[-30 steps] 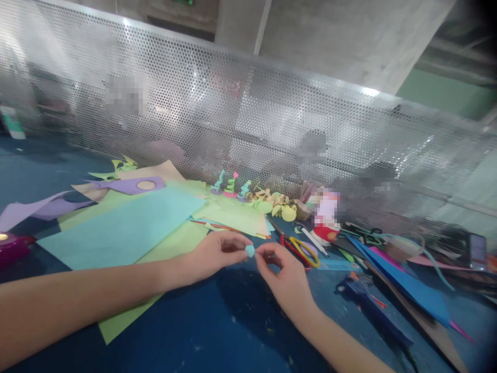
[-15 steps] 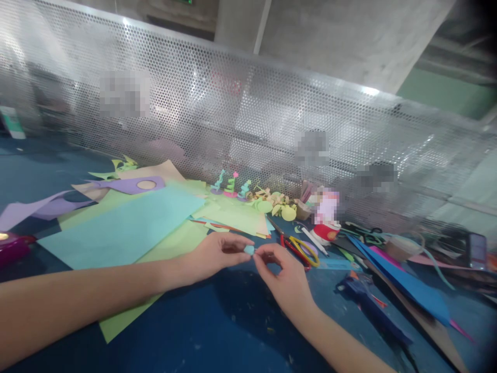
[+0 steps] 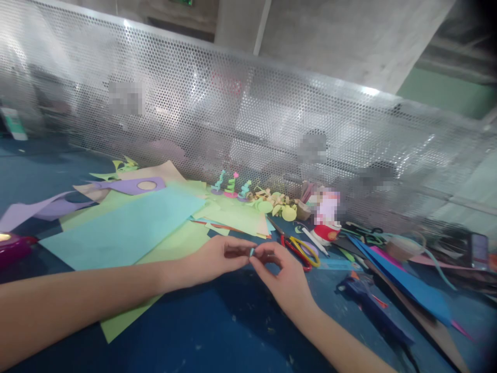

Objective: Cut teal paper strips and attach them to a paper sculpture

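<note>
Between the fingertips of both hands is a tiny light-blue paper piece [image 3: 251, 252], mostly covered, its exact shape too small to make out. My left hand [image 3: 213, 256] pinches it from the left. From the right, my right hand [image 3: 282, 269] pinches the same piece with thumb and forefinger. Both hands are above the dark blue table [image 3: 217, 331]. Beside my left forearm lies a light-blue sheet [image 3: 128, 225] over green paper [image 3: 120, 318]. Scissors with red and yellow handles [image 3: 305, 251] lie just beyond my right hand.
Small paper spirals [image 3: 231, 185] stand at the back near yellow paper scraps [image 3: 288, 212]. A red and white cup [image 3: 326, 232] sits behind the scissors. On the right are a dark blue glue gun [image 3: 375, 308] and a phone [image 3: 479, 249]. A perforated metal screen [image 3: 217, 114] borders the table.
The fingertips have come closer together around the blue piece. Less of it shows now, as a narrow sliver. Otherwise the table looks the same.
</note>
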`<state>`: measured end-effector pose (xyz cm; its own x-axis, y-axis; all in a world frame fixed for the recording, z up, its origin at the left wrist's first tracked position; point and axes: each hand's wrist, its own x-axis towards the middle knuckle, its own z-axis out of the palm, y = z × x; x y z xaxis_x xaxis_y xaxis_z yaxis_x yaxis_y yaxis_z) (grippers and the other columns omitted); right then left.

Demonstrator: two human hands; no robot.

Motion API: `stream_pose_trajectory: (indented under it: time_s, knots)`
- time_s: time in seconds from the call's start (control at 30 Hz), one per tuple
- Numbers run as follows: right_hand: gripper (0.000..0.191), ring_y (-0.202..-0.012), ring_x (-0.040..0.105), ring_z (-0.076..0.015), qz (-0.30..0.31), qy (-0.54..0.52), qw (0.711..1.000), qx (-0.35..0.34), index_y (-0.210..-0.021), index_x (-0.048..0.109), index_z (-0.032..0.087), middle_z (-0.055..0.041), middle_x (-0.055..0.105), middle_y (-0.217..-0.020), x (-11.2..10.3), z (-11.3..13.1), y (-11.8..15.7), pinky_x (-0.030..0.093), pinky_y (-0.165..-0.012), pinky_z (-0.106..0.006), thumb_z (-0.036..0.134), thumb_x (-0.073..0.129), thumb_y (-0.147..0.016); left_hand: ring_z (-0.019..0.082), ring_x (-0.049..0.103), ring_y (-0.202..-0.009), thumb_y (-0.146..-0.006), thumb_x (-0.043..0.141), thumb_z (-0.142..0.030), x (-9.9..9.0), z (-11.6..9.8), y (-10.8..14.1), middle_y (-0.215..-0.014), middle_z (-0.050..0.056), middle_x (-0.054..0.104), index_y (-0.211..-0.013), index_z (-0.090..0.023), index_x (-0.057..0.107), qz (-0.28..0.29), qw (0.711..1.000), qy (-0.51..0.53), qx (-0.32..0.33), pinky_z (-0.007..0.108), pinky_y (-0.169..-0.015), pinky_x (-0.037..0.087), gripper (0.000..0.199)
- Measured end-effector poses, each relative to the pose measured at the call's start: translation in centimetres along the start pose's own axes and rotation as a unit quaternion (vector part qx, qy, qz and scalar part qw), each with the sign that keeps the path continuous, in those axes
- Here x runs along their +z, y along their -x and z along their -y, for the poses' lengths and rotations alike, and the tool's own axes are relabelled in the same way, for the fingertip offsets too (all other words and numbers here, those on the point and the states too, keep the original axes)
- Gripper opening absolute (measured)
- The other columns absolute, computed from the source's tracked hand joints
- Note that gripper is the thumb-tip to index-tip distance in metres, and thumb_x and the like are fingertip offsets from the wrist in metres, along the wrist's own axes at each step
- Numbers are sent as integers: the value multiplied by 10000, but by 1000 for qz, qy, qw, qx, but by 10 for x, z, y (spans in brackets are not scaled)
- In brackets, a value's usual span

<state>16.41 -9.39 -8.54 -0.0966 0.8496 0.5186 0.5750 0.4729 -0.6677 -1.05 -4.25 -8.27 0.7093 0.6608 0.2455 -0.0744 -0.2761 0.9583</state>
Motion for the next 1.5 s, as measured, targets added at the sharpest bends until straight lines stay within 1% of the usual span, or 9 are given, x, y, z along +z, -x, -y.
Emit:
stream_pose_trajectory:
  time_s: [0.17,0.33,0.4,0.8,0.93,1.03,1.17,1.33,1.5]
  knots:
    - [63,-733,581,-141,-3,-3,1000,-9,-849,561,193,-15,591,-819,-2,0,-1,496,-712,-279,230,575,-800,209,569,-1063,-815,555,-275,0,-3,1,-1132,27,634,-1162,-249,574,21,1000,18,5,333,-930,421,348]
    - [86,-793,587,-142,7,18,999,-44,-858,626,205,-24,610,-851,-3,1,-1,479,-720,-253,212,546,-827,221,602,-996,-746,638,-339,-2,8,-3,-1035,25,679,-1082,-236,624,-30,999,17,-33,339,-890,443,352]
    - [103,-794,589,-142,8,23,998,-50,-864,636,207,-26,615,-856,-3,3,-2,476,-719,-250,197,540,-829,211,608,-980,-744,639,-346,-3,11,-5,-1017,15,685,-1082,-243,624,-28,999,25,-37,330,-881,445,353]
    - [101,-759,590,-158,-16,31,999,-40,-843,617,185,-44,612,-830,-4,3,-2,493,-689,-266,181,519,-822,188,625,-887,-735,640,-361,-5,5,-4,-947,17,702,-999,-219,670,-35,998,18,-38,300,-832,449,301]
    - [106,-753,589,-156,-13,35,999,-36,-857,617,186,-42,611,-828,-4,3,-3,496,-689,-270,184,516,-823,195,621,-918,-733,641,-362,-5,7,-5,-984,24,693,-1011,-219,664,-42,998,37,-41,314,-847,449,313]
    - [109,-750,587,-157,-18,35,999,-36,-876,613,193,-41,608,-842,-3,1,-2,499,-697,-282,187,524,-815,196,608,-955,-709,671,-336,-5,8,-5,-1016,30,680,-1059,-224,633,-45,997,44,-42,325,-877,433,369]
    - [112,-728,580,-154,-18,31,999,-39,-896,607,201,-39,603,-857,-2,1,-2,504,-688,-290,201,539,-806,178,616,-887,-695,690,-309,-5,8,-6,-926,39,683,-1043,-196,613,-58,997,42,-29,313,-839,443,375]
    - [164,-744,572,-156,-6,45,998,-34,-933,602,216,-31,597,-863,-2,3,-2,509,-696,-291,218,602,-769,166,615,-872,-745,642,-316,-4,6,-6,-917,51,677,-985,-169,607,-35,996,74,-25,302,-809,458,283]
    - [153,-752,563,-168,-11,50,998,-37,-928,591,216,-39,584,-862,-3,3,-2,507,-691,-306,191,583,-778,147,622,-854,-761,628,-325,-2,3,-5,-886,37,676,-968,-173,591,-19,991,119,-56,296,-820,464,259]
